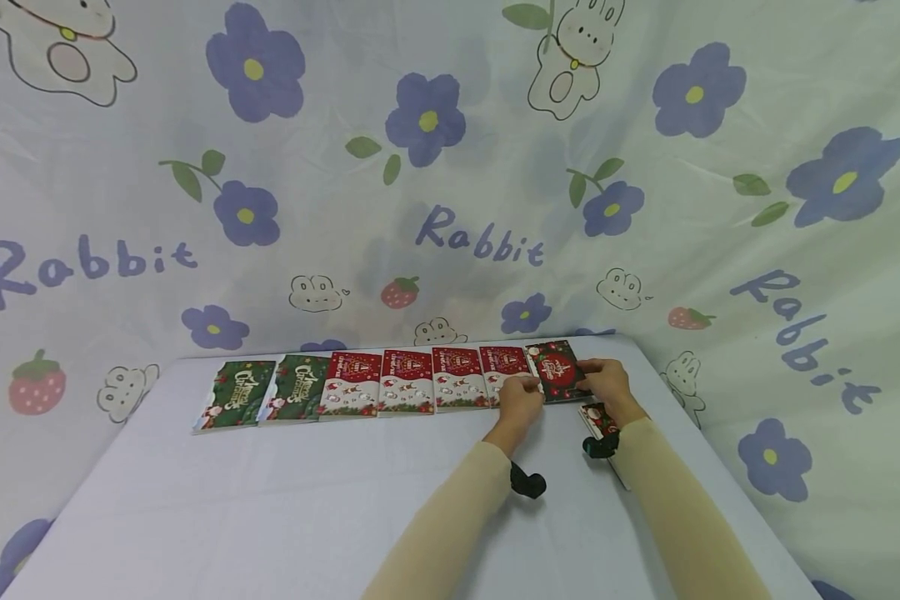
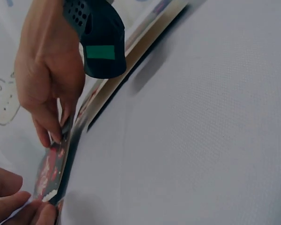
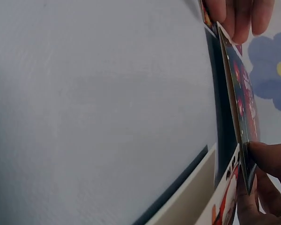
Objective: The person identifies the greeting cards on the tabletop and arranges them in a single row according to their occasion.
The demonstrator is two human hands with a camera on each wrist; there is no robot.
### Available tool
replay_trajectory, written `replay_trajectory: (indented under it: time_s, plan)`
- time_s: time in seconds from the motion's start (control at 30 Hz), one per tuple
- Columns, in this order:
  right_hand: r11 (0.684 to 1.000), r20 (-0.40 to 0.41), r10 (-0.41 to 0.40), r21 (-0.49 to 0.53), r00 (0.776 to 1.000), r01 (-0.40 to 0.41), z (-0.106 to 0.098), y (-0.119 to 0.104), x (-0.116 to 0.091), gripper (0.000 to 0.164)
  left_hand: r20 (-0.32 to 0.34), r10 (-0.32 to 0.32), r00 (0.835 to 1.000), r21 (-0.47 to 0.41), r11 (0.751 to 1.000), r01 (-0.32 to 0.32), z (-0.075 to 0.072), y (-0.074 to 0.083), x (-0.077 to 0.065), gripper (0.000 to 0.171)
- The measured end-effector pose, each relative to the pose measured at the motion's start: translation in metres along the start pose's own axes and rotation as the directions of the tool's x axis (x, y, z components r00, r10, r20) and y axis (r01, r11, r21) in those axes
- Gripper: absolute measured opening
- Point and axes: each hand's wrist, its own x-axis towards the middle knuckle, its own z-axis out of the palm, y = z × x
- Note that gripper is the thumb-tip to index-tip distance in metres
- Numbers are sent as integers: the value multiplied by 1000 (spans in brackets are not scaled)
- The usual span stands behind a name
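A dark Christmas booklet (image 1: 558,372) with a red round print is at the right end of a row. My right hand (image 1: 613,388) pinches its right edge, with the thumb (image 3: 271,157) on the cover and fingers beneath. At the opposite edge is my left hand (image 1: 520,407), its fingertips (image 2: 25,206) touching the near corner while the thumb stays apart. This hand partly covers the nearest red-and-white booklet (image 1: 501,367). In the right wrist view the dark booklet stands tilted, with a shadow under it. Below my right wrist lies a booklet stack (image 1: 598,418), mostly hidden by the sleeve.
Leftward in the row lie several more red-and-white booklets (image 1: 406,383) and two green ones (image 1: 232,394). They rest along the back of the white-covered table (image 1: 270,508). A patterned curtain (image 1: 345,192) hangs behind. Each wrist wears a black camera (image 1: 528,483).
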Motion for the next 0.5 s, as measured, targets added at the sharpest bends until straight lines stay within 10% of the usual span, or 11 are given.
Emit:
replay_trajectory:
  time_s: [0.5]
  plan:
    - [990,-1,-51,-129,999,51,0,-3,-3,46,0,13,1000,33,999,-13,2,-2,-1,32]
